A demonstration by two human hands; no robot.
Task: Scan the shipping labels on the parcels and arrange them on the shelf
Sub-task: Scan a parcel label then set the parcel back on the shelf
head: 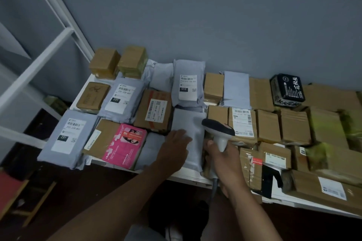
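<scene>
Many parcels cover a white shelf board (188, 177): brown cardboard boxes and grey mailer bags, some with white shipping labels. My left hand (175, 147) lies flat with straight fingers on a plain grey mailer bag (193, 135) near the front edge. My right hand (223, 157) grips the handle of a white and black barcode scanner (218, 128), whose head points over that bag. No label shows on the bag's upper face. A labelled grey bag marked 010 (188, 84) lies just behind it.
A pink packet (125, 146) and grey bags marked 231 (64, 137) lie to the left. Brown boxes (293, 125) and a black packet (287, 89) fill the right side. A white shelf frame (39, 64) rises at the left. The grey wall stands behind.
</scene>
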